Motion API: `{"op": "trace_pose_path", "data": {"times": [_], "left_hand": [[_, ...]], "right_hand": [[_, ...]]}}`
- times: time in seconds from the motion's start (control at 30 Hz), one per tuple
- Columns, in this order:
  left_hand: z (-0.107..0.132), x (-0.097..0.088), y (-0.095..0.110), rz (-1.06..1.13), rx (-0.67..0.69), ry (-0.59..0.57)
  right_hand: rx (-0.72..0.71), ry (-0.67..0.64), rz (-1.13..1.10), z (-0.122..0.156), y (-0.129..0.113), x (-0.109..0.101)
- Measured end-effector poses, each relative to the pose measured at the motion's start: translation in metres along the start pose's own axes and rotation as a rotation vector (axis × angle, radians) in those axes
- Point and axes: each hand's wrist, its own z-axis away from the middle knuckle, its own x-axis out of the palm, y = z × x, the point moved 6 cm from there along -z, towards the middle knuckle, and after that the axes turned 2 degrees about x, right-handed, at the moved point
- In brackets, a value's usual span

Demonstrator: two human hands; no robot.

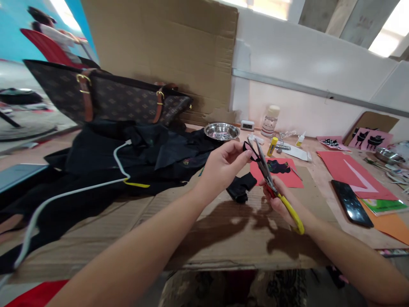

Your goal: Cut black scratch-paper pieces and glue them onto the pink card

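Our left hand (223, 164) pinches a small black piece (248, 150) between thumb and fingertips, holding it up above the cardboard (191, 230). Our right hand (281, 200) is closed around the yellow-handled scissors (266, 170), whose blades stand parted at the piece's edge. We judge that the risk lies in how close our pinching fingertips sit to the blades. A hasty snip could nick them, or the limp piece could fold and slip, dropping by the black scrap (241, 187) and red sheet (284, 175) below.
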Motion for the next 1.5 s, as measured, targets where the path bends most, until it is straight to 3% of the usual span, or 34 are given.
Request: {"op": "trace_pose_path", "data": {"times": [0.57,1.5], "left_hand": [[-0.0007,0.0021,0.0001,-0.020,-0.026,-0.033],[-0.0002,0.0018,0.0025,0.038,-0.068,-0.027]], "right_hand": [[-0.054,0.062,0.027,-0.0022,0.0023,-0.0010],[0.018,0.097,-0.074,-0.0024,0.0070,-0.0014]]}}
